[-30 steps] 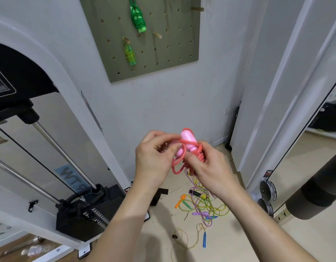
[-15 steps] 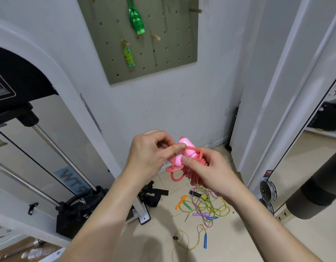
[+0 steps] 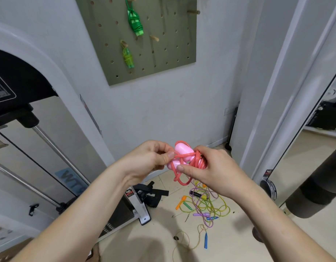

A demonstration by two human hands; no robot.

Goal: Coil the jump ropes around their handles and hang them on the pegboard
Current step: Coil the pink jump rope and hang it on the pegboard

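The left hand (image 3: pixel 150 157) pinches a strand of the pink rope (image 3: pixel 190 163) between thumb and forefinger, pulling it taut across the two pale pink handles (image 3: pixel 179 155). The right hand (image 3: pixel 212 167) grips the bundle from the other side, thumb pressed on the lower coils and fingers wrapped behind them. The rope is a glossy coral-pink cord, wound in several tight turns around the handles, which lie side by side with rounded ends pointing up and left. One loose loop hangs below the hands, clear of the floor (image 3: pixel 239 233).

Straight under the hands, on the floor near the wall, lies a tangle of ropes (image 3: pixel 207 207): thin yellow-green and purple cords looped over each other, with small orange, green, purple and blue handles sticking out. A thin tan cord with a blue handle (image 3: pixel 205 241) trails out of it toward the viewer.

On the wall above is the grey-green pegboard (image 3: pixel 174 40). Two coiled ropes hang on its pegs: a dark green one (image 3: pixel 135 21) near the top edge and a lighter yellow-green one (image 3: pixel 127 57) below and slightly left of it. Other wooden pegs (image 3: pixel 154 37) stand bare to the right.
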